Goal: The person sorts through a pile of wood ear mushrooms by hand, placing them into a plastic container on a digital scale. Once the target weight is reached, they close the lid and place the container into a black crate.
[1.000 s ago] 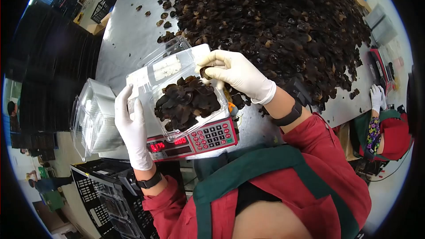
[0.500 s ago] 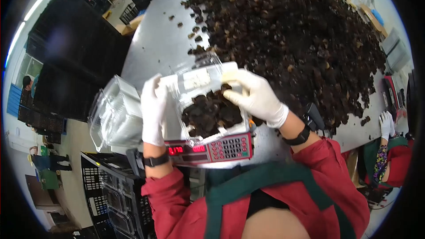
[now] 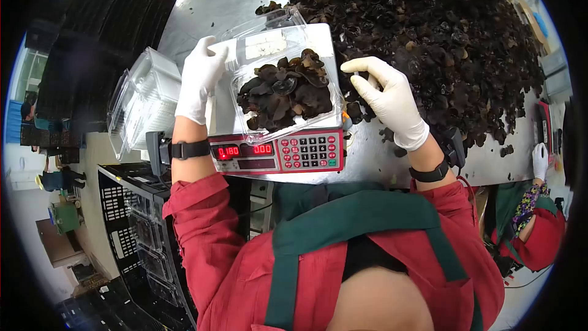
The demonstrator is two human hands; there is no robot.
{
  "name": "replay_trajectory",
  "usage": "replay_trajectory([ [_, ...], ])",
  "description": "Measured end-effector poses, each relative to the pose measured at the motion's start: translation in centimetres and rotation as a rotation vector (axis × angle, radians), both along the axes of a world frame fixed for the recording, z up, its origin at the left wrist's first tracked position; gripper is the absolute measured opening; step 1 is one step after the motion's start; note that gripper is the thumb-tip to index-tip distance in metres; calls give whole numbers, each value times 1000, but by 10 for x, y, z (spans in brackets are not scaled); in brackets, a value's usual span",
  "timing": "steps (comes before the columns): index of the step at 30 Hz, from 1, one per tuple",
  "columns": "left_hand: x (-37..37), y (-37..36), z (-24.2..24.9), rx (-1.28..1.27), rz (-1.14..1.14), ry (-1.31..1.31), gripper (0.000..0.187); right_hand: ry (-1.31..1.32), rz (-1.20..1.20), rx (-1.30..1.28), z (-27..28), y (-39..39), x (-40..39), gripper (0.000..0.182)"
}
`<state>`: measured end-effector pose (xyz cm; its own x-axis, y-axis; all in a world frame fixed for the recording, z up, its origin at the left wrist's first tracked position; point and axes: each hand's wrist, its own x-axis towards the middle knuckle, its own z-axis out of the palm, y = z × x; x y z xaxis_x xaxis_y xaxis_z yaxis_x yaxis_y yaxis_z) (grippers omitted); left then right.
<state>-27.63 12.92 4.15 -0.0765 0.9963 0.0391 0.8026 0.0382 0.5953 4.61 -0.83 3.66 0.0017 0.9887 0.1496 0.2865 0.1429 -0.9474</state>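
Dark mushroom-like pieces (image 3: 285, 89) fill a clear plastic box (image 3: 254, 124), whose transparent lid stands open at the far side. The box rests on a scale (image 3: 315, 168) with a white top and a red panel with lit red digits. My left hand (image 3: 203, 76), in a white glove, is at the scale's left edge, fingers bent; whether it touches anything is unclear. My right hand (image 3: 391, 99), also gloved, hovers right of the box, thumb and forefinger curved with a gap between them and nothing visible held.
A large heap of dark pieces (image 3: 416, 43) covers the metal table (image 3: 190, 21) at the back and right. Nested clear boxes (image 3: 153, 92) stand left of the scale. Black crates (image 3: 119, 208) are at lower left. A co-worker's gloved hand (image 3: 539, 160) shows at far right.
My right hand has moved off the pieces in the box, out to the right. The camera view has shifted, and the scale's digits have changed.
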Motion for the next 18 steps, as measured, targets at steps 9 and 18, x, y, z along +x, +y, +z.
replay_trajectory([
  [9,18,-54,9,365,-118,-586,53,0,-27,-44,-9,-11,14,20],
  [18,16,-172,7,214,-205,-197,48,219,349,-303,-16,-2,-1,59],
])
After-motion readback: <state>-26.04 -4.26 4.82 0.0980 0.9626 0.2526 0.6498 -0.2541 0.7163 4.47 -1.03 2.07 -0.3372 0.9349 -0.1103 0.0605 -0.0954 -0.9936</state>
